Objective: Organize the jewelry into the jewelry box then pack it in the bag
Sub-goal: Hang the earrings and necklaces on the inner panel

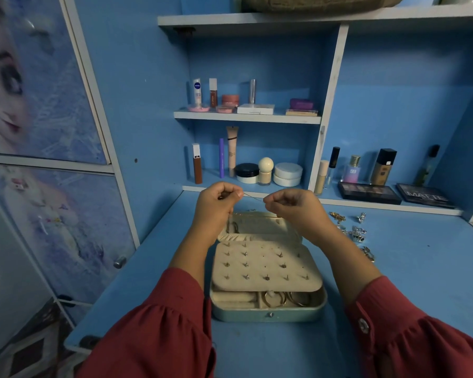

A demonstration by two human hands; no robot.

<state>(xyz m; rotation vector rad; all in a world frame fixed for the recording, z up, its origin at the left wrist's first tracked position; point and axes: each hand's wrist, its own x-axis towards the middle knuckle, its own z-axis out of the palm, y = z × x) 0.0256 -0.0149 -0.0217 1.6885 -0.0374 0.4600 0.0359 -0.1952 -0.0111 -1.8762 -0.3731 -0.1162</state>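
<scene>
An open jewelry box (268,312) with a pale teal shell and cream lining sits on the blue desk in front of me. Its cream panel (265,266) carries several stud earrings, and rings lie in the front compartment (281,298). Above the box's raised lid, my left hand (216,203) and my right hand (290,205) each pinch an end of a thin chain (253,197) stretched between them. Loose silver and gold jewelry (352,230) lies on the desk to the right of the box.
Cosmetics stand on the shelves behind, with jars and tubes (257,170) close beyond my hands. Eyeshadow palettes (369,193) and bottles (382,167) sit on the ledge at right. A brownish bag (320,2) rests on the top shelf. A cupboard door (52,186) closes off the left.
</scene>
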